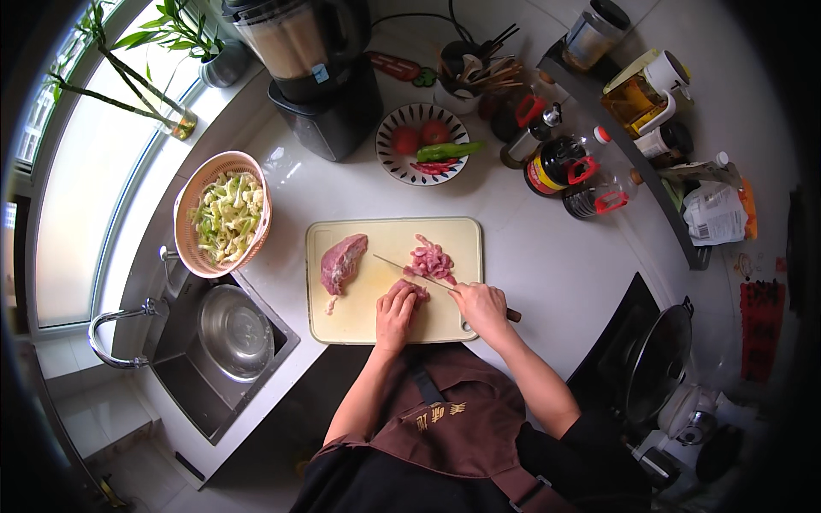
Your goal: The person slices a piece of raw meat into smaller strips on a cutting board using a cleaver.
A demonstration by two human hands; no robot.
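A pale yellow plastic cutting board (375, 327) lies on the counter in front of me. My right hand (482, 306) grips a kitchen knife (410, 270) by its dark wooden handle, the blade pointing up and left across the board. With bent fingers, my left hand (394, 317) presses on a piece of raw meat (415, 290) just below the blade. Beyond the blade is a small heap of sliced meat (431, 258). At the board's left rests a larger chunk of meat (342, 264), a small scrap below it. My left palm hides part of the held piece.
A colander (181, 221) of cut cauliflower stands by the sink (192, 378), which holds a metal basin (234, 333). Behind the board are a blender (327, 109) and a plate (391, 168) with tomatoes and peppers. Sauce bottles (551, 167) stand back right; a lidded pan (660, 362) sits at right.
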